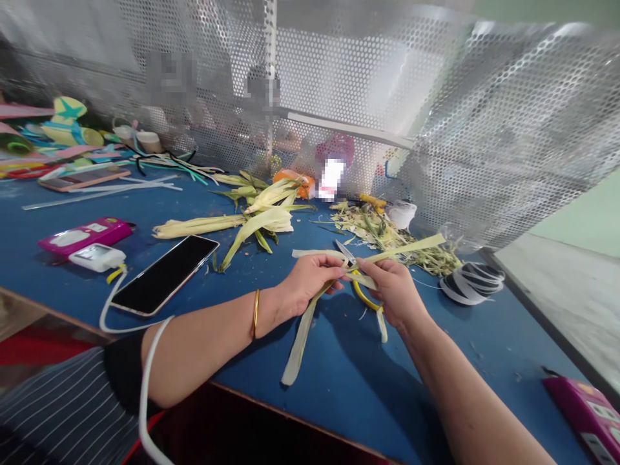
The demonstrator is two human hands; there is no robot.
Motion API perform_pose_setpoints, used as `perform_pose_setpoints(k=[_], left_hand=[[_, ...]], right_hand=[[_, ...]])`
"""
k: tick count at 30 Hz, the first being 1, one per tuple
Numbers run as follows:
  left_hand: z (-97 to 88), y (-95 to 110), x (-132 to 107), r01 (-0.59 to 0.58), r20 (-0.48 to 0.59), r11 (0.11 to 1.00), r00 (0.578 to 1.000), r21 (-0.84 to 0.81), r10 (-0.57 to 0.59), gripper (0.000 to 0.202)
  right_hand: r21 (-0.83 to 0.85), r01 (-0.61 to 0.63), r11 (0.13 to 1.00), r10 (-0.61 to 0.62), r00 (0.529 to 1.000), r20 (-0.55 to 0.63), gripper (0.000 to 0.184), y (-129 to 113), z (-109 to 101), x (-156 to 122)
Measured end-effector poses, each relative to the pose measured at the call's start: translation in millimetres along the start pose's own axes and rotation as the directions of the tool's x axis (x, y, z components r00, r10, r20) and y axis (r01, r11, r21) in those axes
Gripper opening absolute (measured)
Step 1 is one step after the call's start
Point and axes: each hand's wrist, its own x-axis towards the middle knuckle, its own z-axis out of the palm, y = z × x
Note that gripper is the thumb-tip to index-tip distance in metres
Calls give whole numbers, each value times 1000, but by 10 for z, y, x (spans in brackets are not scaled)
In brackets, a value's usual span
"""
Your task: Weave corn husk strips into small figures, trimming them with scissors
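Pale green corn husk strips (303,339) cross one another between my hands, above the blue table. My left hand (317,281) pinches them near the crossing, and one long end hangs down toward the table's front edge. From the other side, my right hand (394,287) grips the strips too, with one end (421,245) sticking out to the upper right. Scissors with yellow handles (362,294) lie on the table just behind and below my fingers, partly hidden by them. The exact way the strips overlap is covered by my fingertips.
Whole corn husks (264,216) lie ahead, with a heap of husk scraps (382,232) to their right. A roll of white-and-black strip (472,283) rests at right. Leftward are a phone (167,274), a white device (97,257) with a cable, and a magenta power strip (87,236). Perforated sheeting (349,77) stands behind.
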Motion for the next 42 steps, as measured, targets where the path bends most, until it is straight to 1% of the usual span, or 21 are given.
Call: perform_pose_setpoints(k=[4,7,9,11,13,15,16,18,20,21,22,23,25,26,28,30,32,34,37,39,42], left_hand=[[3,29,-13,56,33,995,998,-78,-54,10],[-4,14,-14,71,45,996,997,-54,-69,3],[-6,1,-20,50,65,999,997,18,-51,8],[-2,-1,-31,14,99,994,995,107,-25,12],[3,11,-42,-23,118,983,993,180,1,10],[4,27,-53,-48,117,970,993,238,20,11],[2,33,-57,-52,120,963,993,265,21,13],[-4,31,-63,-58,146,949,989,310,13,15],[-11,10,-66,-75,197,940,980,332,9,17],[-13,-5,-66,-83,226,939,974,333,6,17],[-14,-19,-67,-86,248,941,969,328,2,17],[-13,-31,-69,-84,262,944,965,319,-3,16],[-9,-37,-74,-62,257,958,966,279,-12,15],[-7,-28,-78,-52,243,967,970,250,-10,15],[-5,7,-86,-39,218,983,976,182,-2,14],[-8,53,-91,-28,195,993,981,118,5,16],[-15,93,-90,-15,158,997,987,72,3,17],[-22,117,-84,-4,101,999,995,50,-1,16],[-28,127,-74,5,31,999,999,49,-7,17],[-31,127,-68,13,29,999,999,36,-14,18],[-41,123,-49,61,88,997,994,-52,-57,17]], right_hand=[[12,1,1000,-2,1000,18,46,5,8,-1],[-14,42,999,-43,999,-15,45,20,4,15],[-96,119,988,-124,991,-55,42,38,-11,31],[-251,228,941,-258,961,-97,39,59,-32,42],[-430,330,840,-411,905,-109,37,75,-52,38],[-554,431,712,-546,836,-51,33,75,-62,16],[-595,488,639,-609,793,-3,30,67,-61,-2],[-648,604,464,-720,683,122,25,40,-47,-47],[-665,686,295,-773,581,256,21,7,-21,-95],[-654,718,238,-772,549,321,19,-6,-5,-116],[-632,746,209,-756,533,380,17,-15,9,-134],[-605,769,205,-732,531,426,15,-18,20,-146],[-572,781,252,-695,557,455,13,-9,29,-152],[-570,769,288,-689,580,434,12,0,26,-147],[-592,720,361,-695,632,344,12,19,4,-125],[-633,664,397,-707,661,251,15,30,-26,-96],[-685,618,387,-708,675,209,17,30,-49,-72],[-734,576,359,-691,693,206,21,24,-57,-61],[-760,530,375,-631,747,209,28,17,-49,-65],[-745,511,429,-590,783,198,32,22,-45,-61],[-687,489,537,-532,829,175,32,53,-60,-19]])
